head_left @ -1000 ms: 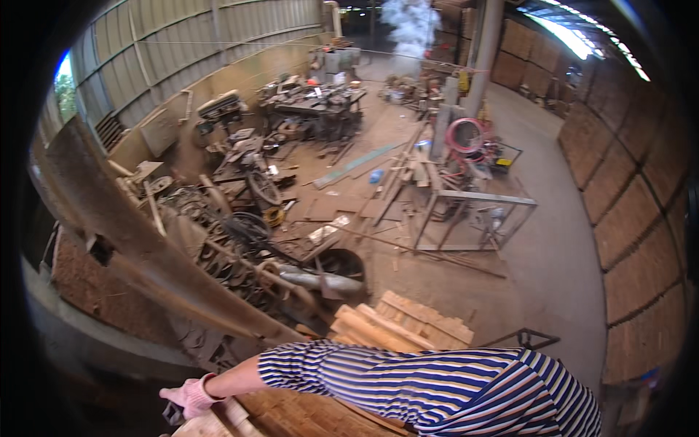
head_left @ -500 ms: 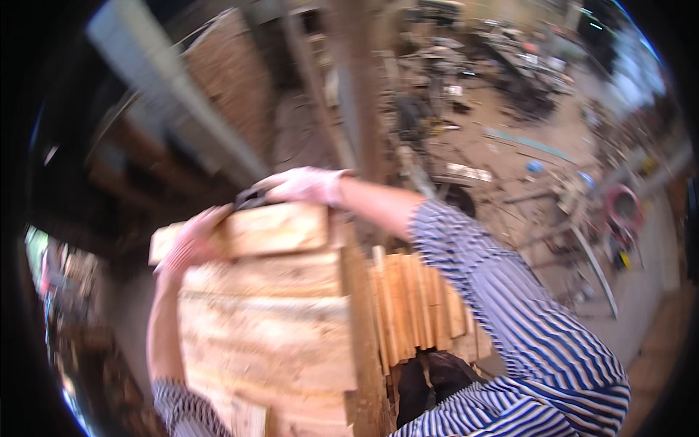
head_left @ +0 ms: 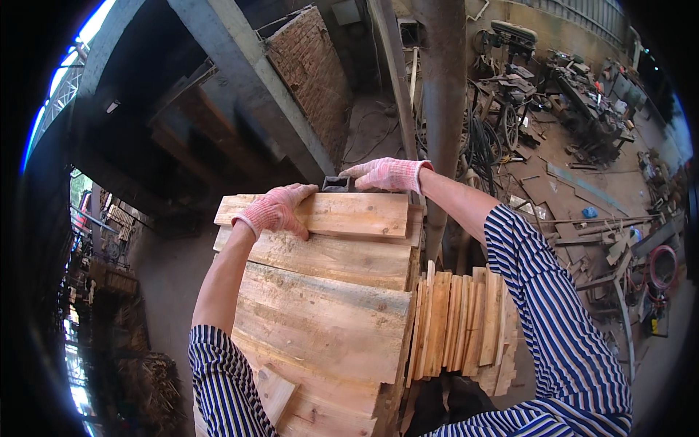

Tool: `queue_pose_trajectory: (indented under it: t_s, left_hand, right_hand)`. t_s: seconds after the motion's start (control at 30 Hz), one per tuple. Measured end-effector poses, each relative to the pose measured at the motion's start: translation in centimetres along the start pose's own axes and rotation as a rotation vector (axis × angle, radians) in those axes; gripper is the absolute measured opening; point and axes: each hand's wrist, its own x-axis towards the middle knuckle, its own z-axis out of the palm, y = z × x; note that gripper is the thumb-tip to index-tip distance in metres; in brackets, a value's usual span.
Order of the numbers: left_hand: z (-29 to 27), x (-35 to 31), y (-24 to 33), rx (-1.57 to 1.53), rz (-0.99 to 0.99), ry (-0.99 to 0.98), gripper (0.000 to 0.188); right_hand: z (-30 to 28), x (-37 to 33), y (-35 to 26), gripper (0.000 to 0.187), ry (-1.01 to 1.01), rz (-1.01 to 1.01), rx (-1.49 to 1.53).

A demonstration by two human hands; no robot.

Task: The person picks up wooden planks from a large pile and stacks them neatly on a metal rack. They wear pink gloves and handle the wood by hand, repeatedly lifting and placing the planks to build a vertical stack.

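A short, thick wooden board (head_left: 353, 213) lies across the far end of a stack of wide planks (head_left: 328, 313). My left hand (head_left: 277, 210), in a pink-and-white knit glove, is closed over the board's left half, thumb on the near face and fingers over the top. Just beyond the board's far edge sits a small dark hollow metal piece (head_left: 336, 183), between my two hands. My right hand (head_left: 384, 175), gloved alike, reaches along that far edge with fingers stretched out, their tips at the metal piece's right side. The right hand's underside is hidden.
Upright narrow wooden slats (head_left: 455, 320) stand packed right of the planks. A loose wood block (head_left: 273, 393) lies on the stack's near left. Beyond rises a thick metal post (head_left: 444, 95), with a slanted grey beam (head_left: 255, 73) to its left. Scrap and tools litter the right-hand floor.
The view has swung, so stack and hands now appear farther right, and the blur is gone. Both hands keep about the same places at the board and the dark metal piece.
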Motion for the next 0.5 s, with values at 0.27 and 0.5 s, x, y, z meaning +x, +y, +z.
queue_pose_trajectory:
  t_s: [0.27, 0.5]
  left_hand:
    - [-0.5, -0.1, 0.5, -0.031, -0.026, -0.038, 0.116]
    - [-0.4, -8.4, 5.9, 0.205, 0.013, 0.052, 0.109]
  right_hand:
    - [1.2, -0.9, -2.5, 0.064, 0.083, -0.025, -0.382]
    - [1.6, -1.4, -2.3, 0.066, 0.047, 0.032, -0.231]
